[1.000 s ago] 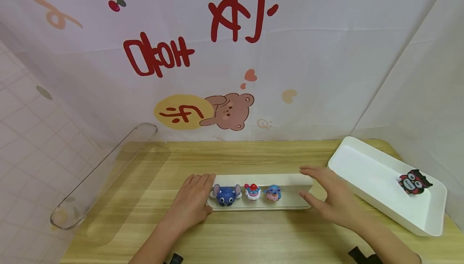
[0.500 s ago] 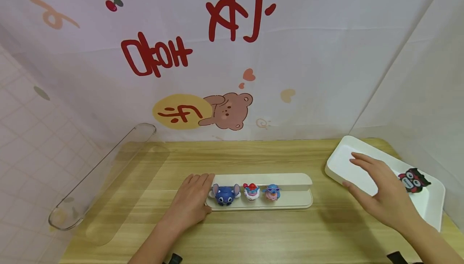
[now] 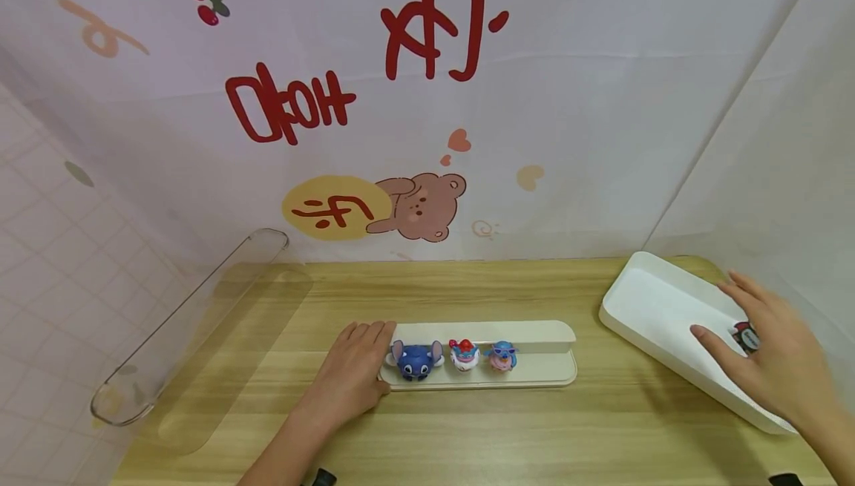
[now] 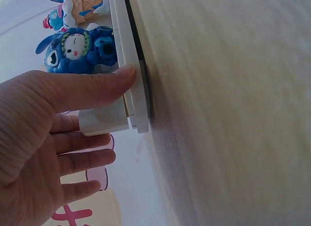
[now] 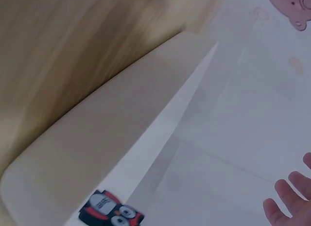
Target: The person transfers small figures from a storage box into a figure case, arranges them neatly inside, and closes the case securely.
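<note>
My left hand (image 3: 354, 367) holds the left end of a long cream stepped stand (image 3: 548, 376). In the left wrist view the thumb presses its front edge, and the other fingers reach behind. Along the stand sit a big-eared blue figurine (image 3: 415, 362), a small white one with a red top (image 3: 464, 355) and a blue one with sunglasses (image 3: 502, 357). Over the white tray (image 3: 657, 315) at the right hovers my right hand (image 3: 778, 349), fingers spread and holding nothing. It partly hides a black-and-red owl piece (image 5: 112, 209) in that tray.
A clear plastic cover (image 3: 200, 352) stands on the wooden table (image 3: 467, 434) at the left. Behind the table hangs a white printed cloth (image 3: 588, 115), which also runs along the sides.
My right hand has left the right end of the stand and moved right, over the white tray near the owl piece. The left hand stays on the stand.
</note>
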Demonstrator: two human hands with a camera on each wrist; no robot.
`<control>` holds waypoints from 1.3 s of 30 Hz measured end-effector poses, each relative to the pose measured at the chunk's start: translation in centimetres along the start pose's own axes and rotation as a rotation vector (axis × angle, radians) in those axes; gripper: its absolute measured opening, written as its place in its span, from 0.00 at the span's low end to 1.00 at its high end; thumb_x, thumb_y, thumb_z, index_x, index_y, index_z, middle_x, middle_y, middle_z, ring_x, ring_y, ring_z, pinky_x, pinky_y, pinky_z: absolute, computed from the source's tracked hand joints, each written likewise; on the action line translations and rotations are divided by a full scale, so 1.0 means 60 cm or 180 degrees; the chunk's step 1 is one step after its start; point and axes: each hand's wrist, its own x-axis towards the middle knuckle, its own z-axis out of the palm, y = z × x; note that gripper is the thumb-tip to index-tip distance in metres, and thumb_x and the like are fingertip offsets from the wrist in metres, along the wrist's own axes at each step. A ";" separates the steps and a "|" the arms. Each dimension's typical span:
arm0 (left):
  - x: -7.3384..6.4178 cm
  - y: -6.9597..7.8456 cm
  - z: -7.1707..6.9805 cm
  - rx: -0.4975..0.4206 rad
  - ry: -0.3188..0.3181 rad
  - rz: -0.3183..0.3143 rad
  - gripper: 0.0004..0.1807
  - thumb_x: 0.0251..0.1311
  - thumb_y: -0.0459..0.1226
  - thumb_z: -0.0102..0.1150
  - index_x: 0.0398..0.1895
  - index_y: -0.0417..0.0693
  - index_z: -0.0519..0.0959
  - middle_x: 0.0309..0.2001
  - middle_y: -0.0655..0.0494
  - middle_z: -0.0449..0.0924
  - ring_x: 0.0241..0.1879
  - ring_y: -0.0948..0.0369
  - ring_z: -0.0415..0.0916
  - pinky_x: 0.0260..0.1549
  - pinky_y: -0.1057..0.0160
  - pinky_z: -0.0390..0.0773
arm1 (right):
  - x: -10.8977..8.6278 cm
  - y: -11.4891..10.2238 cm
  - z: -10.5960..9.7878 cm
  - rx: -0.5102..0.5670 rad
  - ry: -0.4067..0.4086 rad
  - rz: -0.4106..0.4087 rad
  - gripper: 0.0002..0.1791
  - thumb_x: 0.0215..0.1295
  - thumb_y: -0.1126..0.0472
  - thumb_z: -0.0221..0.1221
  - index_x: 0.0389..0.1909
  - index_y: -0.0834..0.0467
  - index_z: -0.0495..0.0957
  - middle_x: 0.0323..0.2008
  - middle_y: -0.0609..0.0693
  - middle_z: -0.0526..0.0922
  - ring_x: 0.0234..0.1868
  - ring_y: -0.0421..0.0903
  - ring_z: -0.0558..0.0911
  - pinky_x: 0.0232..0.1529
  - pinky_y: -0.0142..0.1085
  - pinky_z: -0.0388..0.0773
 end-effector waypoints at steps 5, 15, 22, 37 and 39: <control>0.000 0.001 0.000 0.0019 -0.0021 -0.0004 0.50 0.45 0.38 0.86 0.72 0.33 0.70 0.65 0.40 0.76 0.64 0.44 0.73 0.72 0.40 0.65 | -0.006 0.032 -0.010 -0.0130 -0.0166 0.0231 0.39 0.58 0.58 0.73 0.68 0.69 0.72 0.73 0.73 0.65 0.66 0.83 0.65 0.74 0.70 0.52; 0.001 -0.001 0.001 0.0062 0.0005 0.0007 0.50 0.45 0.38 0.86 0.73 0.33 0.70 0.66 0.41 0.76 0.64 0.45 0.73 0.72 0.40 0.65 | -0.018 0.089 -0.017 -0.0708 -0.0305 0.0578 0.52 0.61 0.41 0.71 0.73 0.72 0.63 0.76 0.78 0.56 0.64 0.89 0.60 0.62 0.82 0.53; 0.000 -0.001 0.001 0.0034 0.0023 0.0019 0.51 0.45 0.38 0.86 0.73 0.33 0.70 0.66 0.40 0.76 0.64 0.45 0.74 0.72 0.40 0.65 | -0.030 0.124 -0.011 -0.0740 -0.0157 0.0611 0.53 0.59 0.37 0.70 0.70 0.73 0.66 0.73 0.80 0.58 0.63 0.89 0.61 0.65 0.79 0.52; -0.001 -0.001 0.000 0.0020 0.0006 0.0008 0.50 0.46 0.38 0.85 0.72 0.33 0.70 0.65 0.40 0.76 0.64 0.45 0.73 0.72 0.40 0.65 | -0.051 0.164 -0.007 -0.0822 -0.0474 0.0747 0.47 0.51 0.45 0.78 0.55 0.79 0.71 0.54 0.83 0.71 0.47 0.83 0.72 0.41 0.62 0.73; -0.001 -0.001 0.000 0.0012 0.0002 0.0004 0.50 0.46 0.38 0.85 0.72 0.33 0.70 0.65 0.40 0.76 0.64 0.45 0.73 0.72 0.40 0.65 | -0.053 0.167 -0.006 -0.0785 -0.0435 0.0682 0.44 0.48 0.48 0.80 0.50 0.79 0.73 0.48 0.81 0.74 0.42 0.79 0.75 0.34 0.46 0.70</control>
